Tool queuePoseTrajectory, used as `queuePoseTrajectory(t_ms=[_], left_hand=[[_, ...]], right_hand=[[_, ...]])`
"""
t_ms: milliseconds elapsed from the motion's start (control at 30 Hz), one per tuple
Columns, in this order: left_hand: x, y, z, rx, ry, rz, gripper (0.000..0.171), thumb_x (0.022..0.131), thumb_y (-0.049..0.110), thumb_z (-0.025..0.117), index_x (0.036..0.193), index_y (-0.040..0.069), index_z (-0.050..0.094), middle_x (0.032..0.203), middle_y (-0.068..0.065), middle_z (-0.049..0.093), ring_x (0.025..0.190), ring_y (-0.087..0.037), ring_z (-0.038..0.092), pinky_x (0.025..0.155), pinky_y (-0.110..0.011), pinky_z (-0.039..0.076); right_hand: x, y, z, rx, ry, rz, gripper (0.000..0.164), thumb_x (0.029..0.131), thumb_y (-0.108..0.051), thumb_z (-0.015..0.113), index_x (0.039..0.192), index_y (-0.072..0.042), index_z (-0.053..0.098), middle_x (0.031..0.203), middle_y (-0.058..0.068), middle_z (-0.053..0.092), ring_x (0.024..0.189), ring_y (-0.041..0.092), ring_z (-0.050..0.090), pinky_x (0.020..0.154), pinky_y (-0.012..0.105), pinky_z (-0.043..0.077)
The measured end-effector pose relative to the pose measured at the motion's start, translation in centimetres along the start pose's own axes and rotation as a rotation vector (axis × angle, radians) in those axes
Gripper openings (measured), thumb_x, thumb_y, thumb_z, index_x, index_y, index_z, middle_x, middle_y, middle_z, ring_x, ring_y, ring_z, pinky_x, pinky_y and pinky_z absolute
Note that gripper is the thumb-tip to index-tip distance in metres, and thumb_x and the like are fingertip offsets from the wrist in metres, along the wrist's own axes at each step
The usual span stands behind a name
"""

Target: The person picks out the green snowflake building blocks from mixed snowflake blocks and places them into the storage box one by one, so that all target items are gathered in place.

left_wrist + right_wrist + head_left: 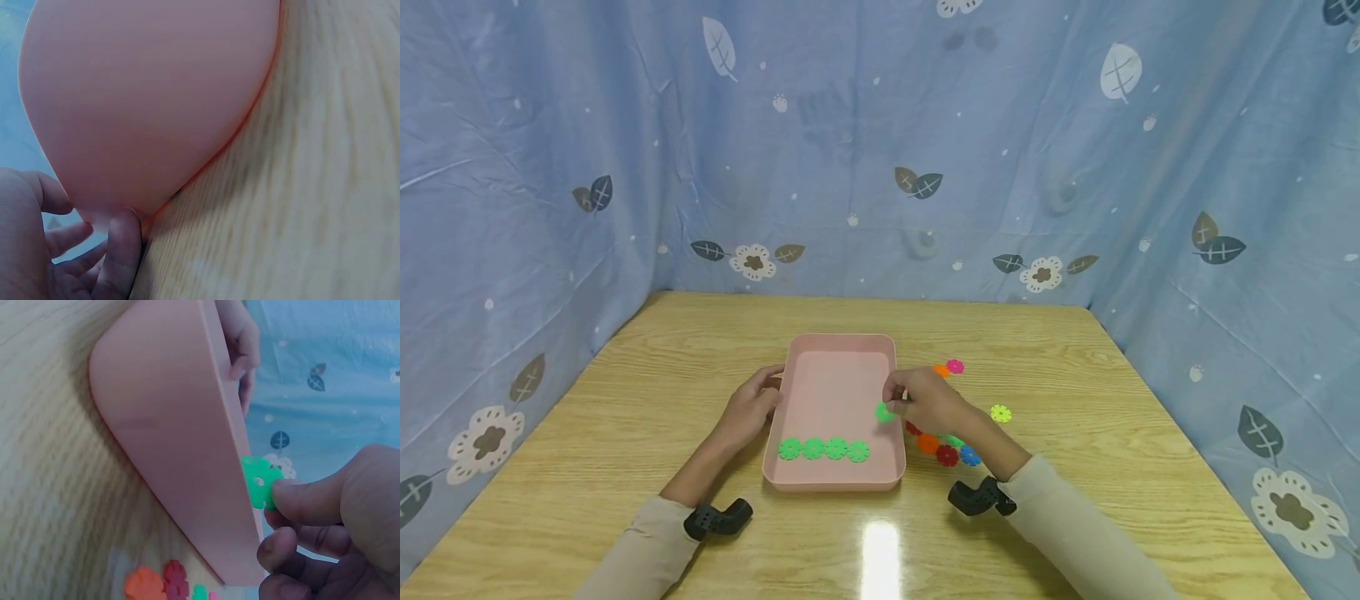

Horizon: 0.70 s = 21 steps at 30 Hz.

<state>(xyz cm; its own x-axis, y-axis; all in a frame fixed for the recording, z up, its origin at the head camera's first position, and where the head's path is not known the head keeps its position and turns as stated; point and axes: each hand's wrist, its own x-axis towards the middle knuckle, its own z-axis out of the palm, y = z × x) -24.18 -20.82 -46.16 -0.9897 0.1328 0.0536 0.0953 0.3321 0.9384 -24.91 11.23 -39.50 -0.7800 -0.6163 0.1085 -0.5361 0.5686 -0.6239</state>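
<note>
A pink tray lies on the table, with several green snowflake discs in a row along its near end. At its left side my left hand holds the wall, the thumb on the outside and other fingers by the rim. My right hand pinches another green snowflake disc between thumb and fingers, at the height of the tray's right rim. The forearm and hand hide part of a loose group of discs beside the tray.
Right of the tray lie orange, dark red, blue and pink discs. A yellow disc sits farther right. Behind the wooden table hangs a blue patterned curtain.
</note>
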Motion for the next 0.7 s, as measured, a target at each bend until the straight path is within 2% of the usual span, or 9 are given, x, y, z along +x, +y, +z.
queuePoseTrajectory(t_ms=[133,333,700], left_hand=[[0.0,-0.1,0.0,0.005,0.0,-0.002,0.055,0.1,0.013,0.041,0.154,0.007,0.036,0.137,-0.023,0.053,0.09,-0.028,0.066,0.074,-0.035,0.058],[0.0,-0.1,0.0,0.003,-0.003,-0.001,0.055,0.1,0.013,0.041,0.154,0.007,0.036,0.137,-0.023,0.053,0.09,-0.028,0.066,0.074,-0.036,0.058],[-0.1,0.1,0.0,-0.002,0.001,0.004,0.055,0.1,0.014,0.042,0.155,0.006,0.036,0.137,-0.024,0.054,0.092,-0.028,0.066,0.073,-0.034,0.058]], right_hand=[[0.0,-0.2,0.4,-0.001,-0.057,-0.002,0.01,0.094,0.0,0.068,0.088,-0.007,0.065,0.08,0.0,0.064,0.057,0.01,0.054,0.059,0.024,0.048],[0.1,-0.3,1.0,-0.041,-0.117,-0.012,0.012,0.09,0.001,0.072,0.083,-0.008,0.068,0.079,-0.001,0.066,0.075,0.013,0.056,0.069,0.027,0.052],[0.3,-0.2,1.7,-0.067,-0.167,0.038,0.012,0.089,-0.004,0.074,0.08,-0.01,0.07,0.074,-0.004,0.064,0.066,0.009,0.052,0.06,0.023,0.048]])
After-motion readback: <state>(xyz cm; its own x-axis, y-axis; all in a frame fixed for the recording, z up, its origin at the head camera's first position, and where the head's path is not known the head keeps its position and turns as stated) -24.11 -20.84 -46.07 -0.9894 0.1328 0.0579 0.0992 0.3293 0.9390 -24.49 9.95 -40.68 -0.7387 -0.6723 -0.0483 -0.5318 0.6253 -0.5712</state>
